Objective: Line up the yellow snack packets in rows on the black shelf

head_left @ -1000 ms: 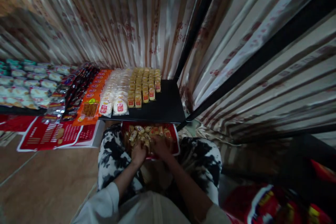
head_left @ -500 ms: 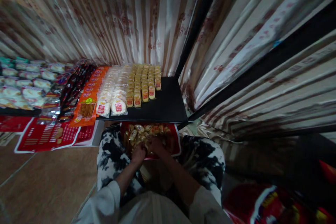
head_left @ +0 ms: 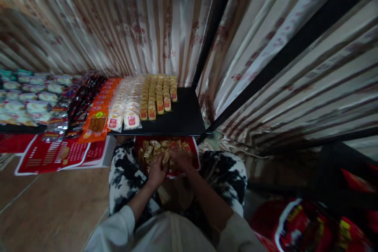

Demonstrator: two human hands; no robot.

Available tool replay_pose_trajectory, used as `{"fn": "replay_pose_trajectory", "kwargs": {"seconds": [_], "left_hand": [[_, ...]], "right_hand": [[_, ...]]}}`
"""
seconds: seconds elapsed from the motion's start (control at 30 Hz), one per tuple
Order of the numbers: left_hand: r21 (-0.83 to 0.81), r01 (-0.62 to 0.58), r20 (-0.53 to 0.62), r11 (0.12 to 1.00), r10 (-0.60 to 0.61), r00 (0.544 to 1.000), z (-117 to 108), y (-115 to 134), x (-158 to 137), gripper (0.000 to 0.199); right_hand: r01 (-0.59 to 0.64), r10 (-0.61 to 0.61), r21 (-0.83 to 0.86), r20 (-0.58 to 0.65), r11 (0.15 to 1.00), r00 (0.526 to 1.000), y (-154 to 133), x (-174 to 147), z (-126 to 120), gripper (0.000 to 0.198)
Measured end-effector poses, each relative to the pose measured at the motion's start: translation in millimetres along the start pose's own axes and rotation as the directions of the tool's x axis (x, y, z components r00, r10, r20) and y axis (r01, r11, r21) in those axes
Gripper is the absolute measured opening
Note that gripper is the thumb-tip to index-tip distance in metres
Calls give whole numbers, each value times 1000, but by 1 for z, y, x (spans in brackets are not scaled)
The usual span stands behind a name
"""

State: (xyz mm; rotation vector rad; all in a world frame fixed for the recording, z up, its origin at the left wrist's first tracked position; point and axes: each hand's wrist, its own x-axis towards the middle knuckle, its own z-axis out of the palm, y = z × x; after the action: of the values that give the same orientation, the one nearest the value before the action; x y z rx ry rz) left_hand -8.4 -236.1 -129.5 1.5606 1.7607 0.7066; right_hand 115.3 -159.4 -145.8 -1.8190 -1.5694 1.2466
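A red box (head_left: 195,153) full of small golden wrapped snacks (head_left: 151,145) rests between my knees. My left hand (head_left: 156,171) sits at the box's near edge with fingers curled around a few of the snack packs. My right hand (head_left: 180,159) is beside it inside the box, fingers down among the packs; whether it grips any is too dim to tell. Ahead, a black shelf (head_left: 184,120) carries neat rows of the same yellow snack packs (head_left: 158,94) beside rows of white round packs (head_left: 126,106).
Orange packets (head_left: 99,114), dark packets (head_left: 81,102) and pale bagged goods (head_left: 26,98) fill the shelf's left side. Red printed cartons (head_left: 53,155) lie on the brown floor. Striped curtains (head_left: 132,23) hang behind; a red bag (head_left: 298,224) sits at lower right.
My hands have shifted slightly within the red box, the left one closing on snack packs. The view has tilted a little; the shelf goods stay put.
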Motion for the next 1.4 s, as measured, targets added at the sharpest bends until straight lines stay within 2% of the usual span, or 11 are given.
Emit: {"fn": "replay_pose_trajectory", "kwargs": {"seconds": [0.17,0.33,0.47,0.57,0.9,1.0,1.1,1.17,1.23,1.3,1.4], "left_hand": [[-93,-109,-91,990,100,991,-5,10,-5,49],[-212,-78,-171,974,42,984,-18,25,-2,37],[-524,127,-20,842,-161,987,-31,34,5,36],[-650,248,86,718,-255,963,-39,38,8,43],[-764,186,79,618,-196,977,-66,62,18,48],[-726,154,44,670,-179,983,-70,67,26,44],[-575,71,-24,815,-104,994,-75,73,39,30],[-454,20,-9,891,-28,1000,-78,77,50,26],[-380,-27,38,925,44,998,-81,83,63,31],[-349,-65,67,935,94,993,-82,90,76,36],[-303,-113,62,946,138,988,-79,100,98,39]], "right_hand": [[-57,55,179,15,982,998,-11,-6,-8,17],[-57,19,393,99,918,995,-23,-16,-24,16],[-79,-25,461,215,884,976,-29,-24,-37,16],[-78,-50,496,238,865,970,-35,-30,-45,17],[-120,-29,561,250,819,968,-50,-37,-54,15],[-63,-37,470,201,880,979,-49,-37,-54,20],[134,-154,210,86,969,984,-55,-40,-62,20],[307,-307,-3,-34,952,951,-63,-42,-71,27],[424,-435,-114,-90,898,896,-72,-42,-80,39],[456,-464,-100,-73,884,883,-80,-38,-86,41],[416,-415,-9,-86,909,906,-84,-21,-91,35]]}}
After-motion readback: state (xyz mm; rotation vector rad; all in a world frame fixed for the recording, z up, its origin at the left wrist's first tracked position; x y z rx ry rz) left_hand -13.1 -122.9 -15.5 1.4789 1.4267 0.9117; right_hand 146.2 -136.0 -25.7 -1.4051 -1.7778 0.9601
